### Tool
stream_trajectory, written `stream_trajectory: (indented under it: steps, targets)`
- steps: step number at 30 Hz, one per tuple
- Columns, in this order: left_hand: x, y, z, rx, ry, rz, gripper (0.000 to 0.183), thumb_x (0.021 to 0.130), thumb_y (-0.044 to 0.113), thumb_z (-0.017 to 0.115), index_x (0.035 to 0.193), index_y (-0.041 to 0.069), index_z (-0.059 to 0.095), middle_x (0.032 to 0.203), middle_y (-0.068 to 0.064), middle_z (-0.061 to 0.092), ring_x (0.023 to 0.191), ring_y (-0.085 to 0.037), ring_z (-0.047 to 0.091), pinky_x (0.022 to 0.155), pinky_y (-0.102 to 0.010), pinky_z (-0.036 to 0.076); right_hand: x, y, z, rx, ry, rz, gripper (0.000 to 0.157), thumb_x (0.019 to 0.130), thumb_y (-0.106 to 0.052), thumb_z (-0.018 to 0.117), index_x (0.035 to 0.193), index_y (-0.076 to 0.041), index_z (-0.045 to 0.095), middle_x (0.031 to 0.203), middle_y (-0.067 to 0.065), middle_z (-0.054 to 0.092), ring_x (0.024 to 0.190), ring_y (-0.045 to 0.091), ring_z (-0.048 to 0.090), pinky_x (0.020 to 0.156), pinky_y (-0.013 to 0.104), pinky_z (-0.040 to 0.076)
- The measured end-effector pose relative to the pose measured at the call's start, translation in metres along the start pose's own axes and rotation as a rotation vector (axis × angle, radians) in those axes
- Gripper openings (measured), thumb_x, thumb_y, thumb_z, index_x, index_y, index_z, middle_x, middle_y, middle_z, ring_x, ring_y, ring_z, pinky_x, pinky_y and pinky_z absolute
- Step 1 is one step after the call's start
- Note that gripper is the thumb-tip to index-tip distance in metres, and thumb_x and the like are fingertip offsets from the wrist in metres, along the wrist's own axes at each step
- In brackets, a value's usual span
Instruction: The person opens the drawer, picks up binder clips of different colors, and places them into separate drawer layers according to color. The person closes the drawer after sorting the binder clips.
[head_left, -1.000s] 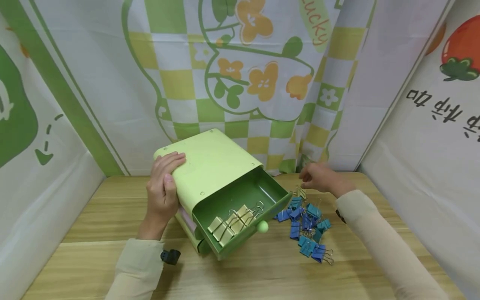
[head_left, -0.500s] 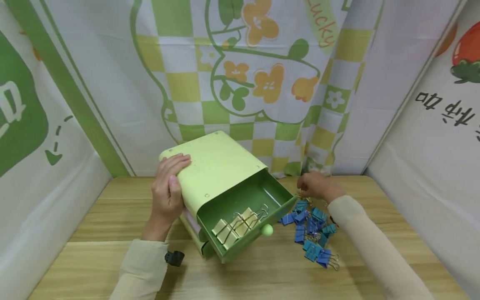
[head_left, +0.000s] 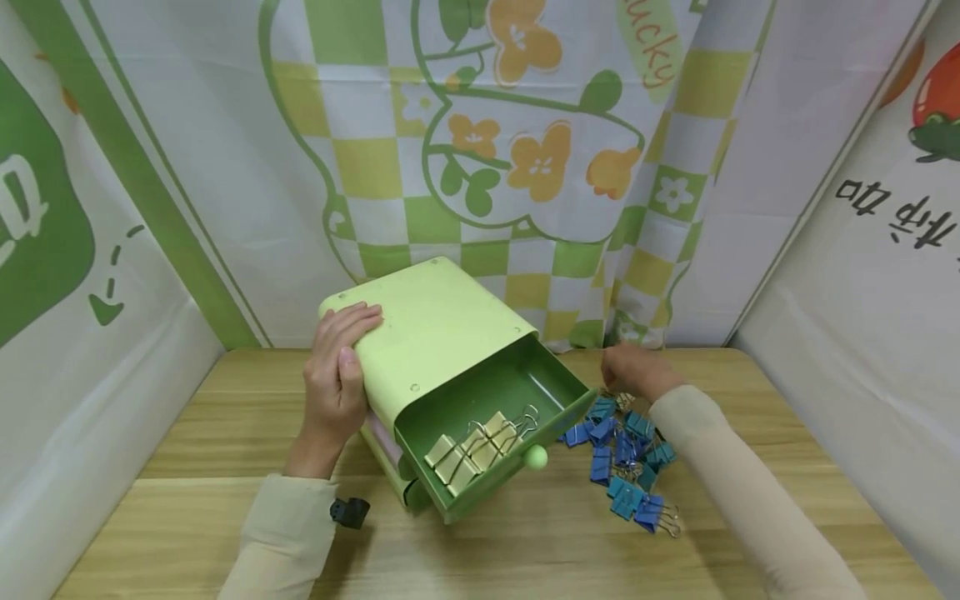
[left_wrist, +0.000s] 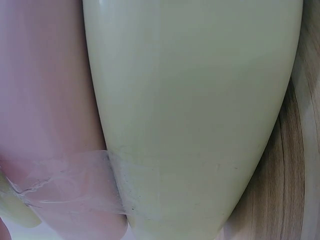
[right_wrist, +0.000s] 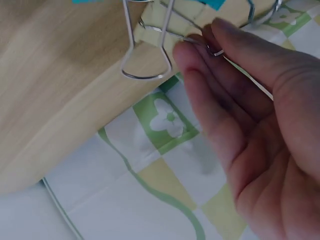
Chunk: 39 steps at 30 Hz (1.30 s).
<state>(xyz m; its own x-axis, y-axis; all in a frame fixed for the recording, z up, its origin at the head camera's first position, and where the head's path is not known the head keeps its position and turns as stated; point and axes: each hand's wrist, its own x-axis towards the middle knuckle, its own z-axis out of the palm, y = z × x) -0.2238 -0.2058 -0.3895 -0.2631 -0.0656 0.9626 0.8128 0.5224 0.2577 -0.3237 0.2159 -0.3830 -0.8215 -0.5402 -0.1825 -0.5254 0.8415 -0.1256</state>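
Observation:
A light green drawer cabinet (head_left: 427, 333) stands at an angle on the table, its top drawer (head_left: 517, 387) pulled out. Several yellow binder clips (head_left: 472, 454) lie in that drawer. My left hand (head_left: 333, 379) rests on the cabinet's upper left edge, fingers over the top. In the left wrist view, its pale green side (left_wrist: 190, 110) and a pink tier (left_wrist: 50, 100) appear, joined by clear tape. My right hand (head_left: 637, 371) pinches the wire handle of a yellow binder clip (right_wrist: 175, 20) at the far end of the clip pile.
Several blue and teal binder clips (head_left: 626, 450) lie in a loose pile right of the drawer, on the wooden table (head_left: 525, 550). A patterned curtain (head_left: 465, 225) hangs behind the table. The drawer's round knob (head_left: 536, 457) sticks out towards the pile.
My right hand has come down onto the yellow clip at the back of the pile. The left hand keeps its place on the cabinet. The head view has shifted slightly.

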Motion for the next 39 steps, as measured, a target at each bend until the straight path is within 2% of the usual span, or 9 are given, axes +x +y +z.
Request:
stream_trajectory:
  steps: [2,5,8,11,15,25,31,39]
  targets:
    - [0.000,0.000,0.000,0.000,0.000,0.000,0.046,0.095,0.007,0.037,0.120,-0.007,0.073,0.126,-0.026,0.074,0.130,-0.040,0.063,0.128,-0.059,0.031,0.000,0.003,-0.002,-0.003,-0.042,0.015,0.038,0.090,0.004,0.071,0.056,-0.008,0.057,0.052,-0.007,0.036,0.052,0.008,0.029,0.053,0.022,0.029]
    - [0.000,0.000,0.000,0.001,0.001,0.000,0.046,0.095,0.007,0.037,0.120,-0.007,0.073,0.126,-0.026,0.074,0.130,-0.040,0.063,0.128,-0.059,0.031,-0.003,0.007,-0.003,0.017,-0.084,0.048,0.021,0.092,-0.003,0.074,0.071,-0.003,0.073,0.059,-0.002,0.060,0.055,0.008,0.048,0.056,0.023,0.044]
    - [0.000,0.000,0.000,0.003,0.000,-0.002,0.046,0.095,0.007,0.037,0.120,-0.007,0.073,0.126,-0.026,0.074,0.130,-0.040,0.063,0.128,-0.059,0.031,-0.006,0.012,-0.004,0.055,-0.129,0.100,0.013,0.094,-0.008,0.074,0.083,-0.004,0.078,0.073,0.005,0.074,0.065,0.014,0.065,0.063,0.028,0.057]
    - [0.001,0.000,0.000,0.002,-0.001,-0.002,0.046,0.095,0.007,0.037,0.120,-0.007,0.073,0.126,-0.026,0.074,0.130,-0.040,0.063,0.128,-0.059,0.031,-0.010,0.017,-0.005,0.097,-0.167,0.133,0.012,0.097,-0.012,0.072,0.091,-0.005,0.079,0.080,0.007,0.077,0.073,0.018,0.073,0.070,0.032,0.062]
    - [0.001,0.000,0.000,0.001,0.000,-0.003,0.046,0.095,0.007,0.037,0.120,-0.007,0.073,0.126,-0.026,0.074,0.130,-0.041,0.063,0.128,-0.058,0.031,-0.014,0.024,-0.006,0.163,-0.180,0.129,0.016,0.100,-0.013,0.069,0.090,-0.006,0.080,0.078,0.007,0.078,0.071,0.017,0.073,0.070,0.031,0.061]
    - [0.001,0.000,0.000,0.001,0.002,-0.008,0.046,0.094,0.006,0.037,0.119,-0.007,0.073,0.126,-0.026,0.074,0.130,-0.039,0.063,0.128,-0.058,0.031,-0.024,0.048,0.002,0.464,-0.191,0.150,0.021,0.103,-0.011,0.062,0.092,0.000,0.076,0.081,0.007,0.076,0.071,0.012,0.068,0.071,0.030,0.059]
    - [0.001,0.000,0.000,0.000,0.004,-0.006,0.046,0.094,0.006,0.037,0.119,-0.008,0.073,0.125,-0.026,0.074,0.130,-0.039,0.063,0.128,-0.057,0.031,-0.028,0.060,0.008,0.565,-0.193,0.165,0.024,0.105,-0.012,0.059,0.105,0.004,0.077,0.081,0.005,0.075,0.069,0.008,0.063,0.066,0.024,0.053]
    - [0.001,0.001,0.000,0.001,0.002,-0.006,0.046,0.094,0.005,0.036,0.119,-0.008,0.073,0.125,-0.027,0.073,0.130,-0.040,0.063,0.128,-0.058,0.031,-0.035,0.070,0.008,0.718,-0.171,0.176,0.032,0.107,-0.010,0.054,0.123,0.014,0.069,0.093,0.004,0.076,0.079,0.006,0.070,0.075,0.024,0.061]
